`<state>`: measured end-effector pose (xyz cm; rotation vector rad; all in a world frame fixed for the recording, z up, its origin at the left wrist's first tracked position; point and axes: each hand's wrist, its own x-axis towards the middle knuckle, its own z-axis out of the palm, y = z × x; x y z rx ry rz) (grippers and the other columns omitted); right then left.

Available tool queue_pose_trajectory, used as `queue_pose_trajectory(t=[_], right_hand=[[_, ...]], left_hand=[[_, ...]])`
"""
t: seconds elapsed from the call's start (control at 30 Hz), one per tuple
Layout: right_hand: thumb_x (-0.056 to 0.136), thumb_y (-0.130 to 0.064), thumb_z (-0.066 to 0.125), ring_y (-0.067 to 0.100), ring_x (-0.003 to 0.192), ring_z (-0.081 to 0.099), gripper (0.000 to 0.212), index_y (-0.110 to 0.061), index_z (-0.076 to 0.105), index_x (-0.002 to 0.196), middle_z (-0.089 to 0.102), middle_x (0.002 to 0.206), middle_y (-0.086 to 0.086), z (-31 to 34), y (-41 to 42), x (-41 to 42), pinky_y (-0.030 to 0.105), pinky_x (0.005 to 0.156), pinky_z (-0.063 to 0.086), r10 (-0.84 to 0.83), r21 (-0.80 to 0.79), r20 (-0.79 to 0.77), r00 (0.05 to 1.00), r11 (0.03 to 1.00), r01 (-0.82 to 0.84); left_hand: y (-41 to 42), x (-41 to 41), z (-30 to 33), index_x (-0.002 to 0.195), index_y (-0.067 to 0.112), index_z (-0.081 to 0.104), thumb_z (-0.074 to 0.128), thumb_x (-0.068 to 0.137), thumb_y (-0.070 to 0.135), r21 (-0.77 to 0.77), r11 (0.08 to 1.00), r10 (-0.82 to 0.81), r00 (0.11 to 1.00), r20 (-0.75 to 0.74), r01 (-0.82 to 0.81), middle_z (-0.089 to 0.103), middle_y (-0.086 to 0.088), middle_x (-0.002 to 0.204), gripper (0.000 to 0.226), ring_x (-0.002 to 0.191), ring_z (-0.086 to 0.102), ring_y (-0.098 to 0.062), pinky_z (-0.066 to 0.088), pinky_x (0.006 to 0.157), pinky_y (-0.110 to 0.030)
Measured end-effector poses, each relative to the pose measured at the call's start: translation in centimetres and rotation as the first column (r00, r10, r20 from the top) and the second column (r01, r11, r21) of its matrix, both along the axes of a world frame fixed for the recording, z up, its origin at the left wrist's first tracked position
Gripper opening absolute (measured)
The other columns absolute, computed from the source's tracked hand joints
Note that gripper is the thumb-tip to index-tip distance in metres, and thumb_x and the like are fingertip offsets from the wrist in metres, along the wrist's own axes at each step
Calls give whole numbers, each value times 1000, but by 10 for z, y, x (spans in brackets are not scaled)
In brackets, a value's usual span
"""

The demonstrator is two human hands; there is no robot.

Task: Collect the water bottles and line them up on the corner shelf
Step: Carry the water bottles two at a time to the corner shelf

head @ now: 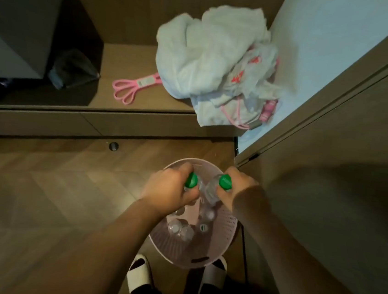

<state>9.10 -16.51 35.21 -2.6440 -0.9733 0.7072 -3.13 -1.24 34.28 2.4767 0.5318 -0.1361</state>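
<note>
A round pink basket [223,243] stands on the wooden floor between my feet, with several clear water bottles [180,229] lying in it. My left hand [168,192] grips the neck of a clear bottle with a green cap [191,180] above the basket. My right hand [237,187] grips a second green-capped bottle [225,182] beside it. Both bottles are upright, caps toward me, and their bodies are close together. The low wooden shelf [134,68] in the corner lies straight ahead.
On the shelf lie a heap of white cloth and plastic bags [211,60], a pink hanger [132,86] and a dark crumpled bag [74,69]. A dark cabinet stands at the left, a wall and door panel [335,113] at the right. White slippers [138,272] flank the basket.
</note>
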Motion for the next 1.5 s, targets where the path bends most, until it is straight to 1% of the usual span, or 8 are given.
queue_pose_trajectory(t=[0.27, 0.43, 0.53, 0.63, 0.77, 1.1, 1.33, 1.5], right_hand=[[79, -33, 70, 25, 74, 60, 21, -17, 62, 91, 62, 78, 3, 213, 22, -33, 38, 63, 52, -71, 294, 42, 997, 954, 55], [78, -34, 70, 21, 72, 59, 20, -18, 62, 87, 62, 75, 2, 285, 65, -72, 38, 64, 50, -10, 366, 39, 999, 931, -5], [77, -35, 70, 17, 69, 59, 18, -20, 62, 84, 62, 73, -1, 316, 98, -105, 38, 61, 50, 49, 394, 49, 998, 917, -64], [77, -34, 71, 13, 71, 59, 15, -25, 63, 87, 62, 74, -6, 342, 132, -140, 32, 58, 48, 101, 429, 58, 993, 896, -116], [77, -35, 71, 11, 75, 59, 16, -30, 64, 89, 63, 79, -8, 370, 181, -184, 28, 62, 48, 188, 467, 83, 979, 860, -205], [81, -40, 72, 8, 76, 58, 20, -28, 63, 94, 62, 84, -9, 398, 337, -297, 28, 63, 48, 490, 452, 121, 864, 748, -487], [81, -43, 70, 5, 67, 53, 19, -29, 58, 82, 57, 73, -12, 395, 484, -373, 28, 56, 40, 620, 473, 165, 767, 632, -613], [71, -48, 66, 15, 70, 59, 23, -26, 60, 78, 61, 72, -7, 401, 597, -440, 37, 64, 52, 727, 460, 166, 667, 541, -704]], left_hand=[[24, -49, 231, 88, 14, 61, 64, 77, 39, -6, 941, 323, 890, 322, -339, 63, -1, 69, 28, 64, 61, -23, 52, 58, -39], [52, -107, 300, 95, 17, 66, 69, 77, 39, -131, 858, 502, 757, 418, -496, 66, 2, 74, 29, 66, 64, -14, 57, 61, -41], [76, -150, 327, 93, 20, 67, 72, 76, 39, -117, 834, 525, 711, 468, -539, 66, 7, 76, 26, 71, 62, -7, 56, 64, -31], [101, -196, 352, 93, 20, 67, 74, 77, 36, -94, 810, 539, 672, 508, -579, 64, 9, 77, 23, 72, 61, -6, 46, 63, -18], [136, -257, 373, 92, 19, 67, 75, 78, 35, -82, 753, 581, 603, 547, -652, 65, 7, 79, 23, 73, 60, -5, 44, 63, -14], [238, -390, 390, 88, 20, 65, 76, 78, 37, -140, 469, 736, 297, 608, -872, 65, 7, 75, 22, 69, 60, -6, 46, 60, -18], [342, -475, 388, 88, 20, 67, 75, 78, 37, -145, 297, 804, 165, 572, -944, 66, 9, 75, 22, 71, 62, -6, 53, 62, -27], [423, -538, 402, 87, 21, 65, 76, 79, 35, -126, 187, 822, 85, 563, -974, 63, 14, 74, 19, 69, 60, -2, 42, 54, -12]])
